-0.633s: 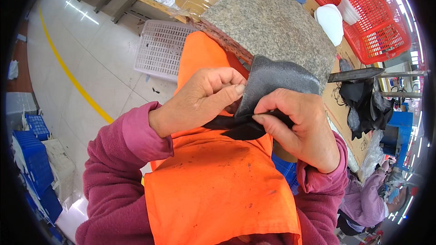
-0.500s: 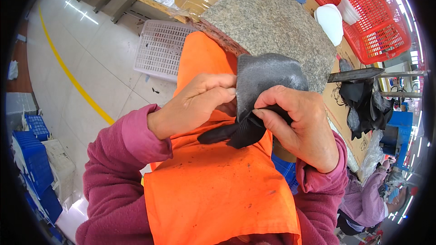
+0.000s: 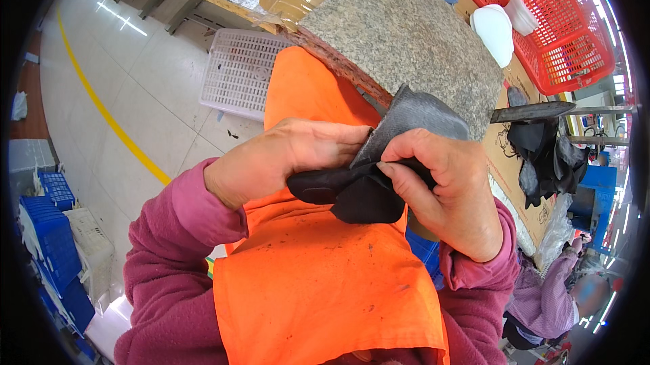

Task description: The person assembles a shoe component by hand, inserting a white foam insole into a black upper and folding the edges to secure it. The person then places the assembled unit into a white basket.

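Between my hands, above the orange apron (image 3: pixel 325 270), is a soft shoe upper (image 3: pixel 423 114), grey and fuzzy on its rounded part, with smooth black flaps hanging toward me. My right hand (image 3: pixel 443 182) is closed, pinching its near edge between thumb and forefinger. My left hand (image 3: pixel 284 158) comes in from the left with long, straight fingers, their tips on the grey edge and partly behind it. The rounded end of the upper hangs over the near edge of a speckled stone slab (image 3: pixel 406 33).
A red basket (image 3: pixel 569 60) with white cup-like pieces (image 3: pixel 493 32) stands far right. Near it, a metal bar (image 3: pixel 531 112) sticks out above black pieces (image 3: pixel 542 155). A pale crate (image 3: pixel 237 74) lies on the floor. Another person (image 3: pixel 548 297) sits at lower right.
The upper has tilted, its grey edge now slanting and its black flaps spread wider toward the left. My left hand's fingers have straightened along it. My right hand keeps its pinch.
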`<act>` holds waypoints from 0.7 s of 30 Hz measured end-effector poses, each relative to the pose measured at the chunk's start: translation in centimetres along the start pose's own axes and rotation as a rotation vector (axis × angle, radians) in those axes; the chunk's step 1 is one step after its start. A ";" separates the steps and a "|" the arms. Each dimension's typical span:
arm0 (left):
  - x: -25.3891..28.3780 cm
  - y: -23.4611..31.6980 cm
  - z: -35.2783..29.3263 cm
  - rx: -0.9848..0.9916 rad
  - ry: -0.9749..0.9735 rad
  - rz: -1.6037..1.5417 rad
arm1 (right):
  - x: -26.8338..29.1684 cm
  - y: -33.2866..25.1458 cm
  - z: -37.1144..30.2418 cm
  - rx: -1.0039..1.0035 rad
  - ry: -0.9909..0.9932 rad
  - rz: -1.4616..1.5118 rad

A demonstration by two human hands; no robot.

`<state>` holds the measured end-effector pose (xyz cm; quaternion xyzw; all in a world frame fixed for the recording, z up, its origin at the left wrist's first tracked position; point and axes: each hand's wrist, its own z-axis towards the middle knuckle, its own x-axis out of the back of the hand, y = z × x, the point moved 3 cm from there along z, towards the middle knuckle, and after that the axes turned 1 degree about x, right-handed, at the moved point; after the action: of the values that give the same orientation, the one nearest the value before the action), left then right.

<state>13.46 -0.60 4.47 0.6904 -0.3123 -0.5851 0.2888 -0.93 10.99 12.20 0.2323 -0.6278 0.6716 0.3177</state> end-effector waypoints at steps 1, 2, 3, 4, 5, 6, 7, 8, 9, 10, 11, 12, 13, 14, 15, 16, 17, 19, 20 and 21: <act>-0.2 0.0 -0.1 -0.022 0.016 0.024 | 0.0 0.0 -0.1 -0.006 0.005 -0.006; -0.4 -0.1 -0.2 -0.066 0.033 0.041 | -0.1 0.0 -0.2 -0.013 0.010 -0.012; -0.6 -0.2 -0.3 -0.109 0.049 0.058 | -0.1 0.1 -0.2 -0.019 0.013 -0.017; -0.4 -0.6 -0.3 -0.057 0.170 0.230 | -0.1 0.1 -0.2 -0.026 0.017 -0.023; -0.6 -0.6 -0.6 -0.110 0.184 0.288 | -0.1 0.2 -0.2 -0.032 0.020 -0.029; -0.6 -0.7 -0.9 -0.114 0.220 0.361 | -0.2 0.2 -0.2 -0.034 0.018 -0.021; -0.7 -0.7 -1.1 -0.144 0.245 0.423 | -0.2 0.3 -0.2 -0.036 0.014 -0.012; -0.7 -0.7 -1.2 -0.167 0.271 0.493 | -0.2 0.3 -0.2 -0.037 0.010 -0.003; -0.8 -0.7 -1.2 -0.215 0.284 0.552 | -0.3 0.3 -0.2 -0.033 0.006 -0.001; -0.8 -0.7 -1.2 -0.261 0.295 0.599 | -0.4 0.4 -0.1 -0.030 0.002 0.000; -0.9 -0.6 -1.2 -0.300 0.309 0.669 | -0.3 0.4 -0.1 -0.026 -0.005 -0.001; -1.0 -0.7 -1.2 -0.336 0.321 0.726 | -0.4 0.5 -0.1 -0.038 -0.020 0.002; -1.1 -0.7 -1.2 -0.378 0.329 0.768 | -0.3 0.6 -0.1 -0.049 -0.040 0.003; -1.1 -0.9 -1.2 -0.365 0.346 0.750 | -0.2 0.7 -0.1 -0.054 -0.055 0.004; -1.1 -1.2 -1.1 -0.357 0.358 0.717 | -0.3 0.8 0.0 -0.050 -0.062 0.007; -1.1 -1.5 -1.0 -0.343 0.370 0.672 | -0.4 0.9 0.1 -0.041 -0.065 0.010; -1.2 -1.7 -1.0 -0.340 0.385 0.648 | -0.4 1.1 0.2 -0.033 -0.068 0.014; -1.1 -2.1 -1.0 -0.322 0.413 0.574 | -0.5 1.4 0.4 -0.020 -0.095 -0.013; -1.1 -2.2 -1.1 -0.326 0.419 0.571 | -0.6 1.5 0.5 -0.019 -0.111 -0.032; -1.1 -2.2 -1.1 -0.330 0.424 0.568 | -0.6 1.6 0.6 -0.018 -0.122 -0.031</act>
<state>14.60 1.72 3.64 0.6262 -0.3260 -0.3686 0.6047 -1.75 10.34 10.71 0.2797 -0.6481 0.6457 0.2913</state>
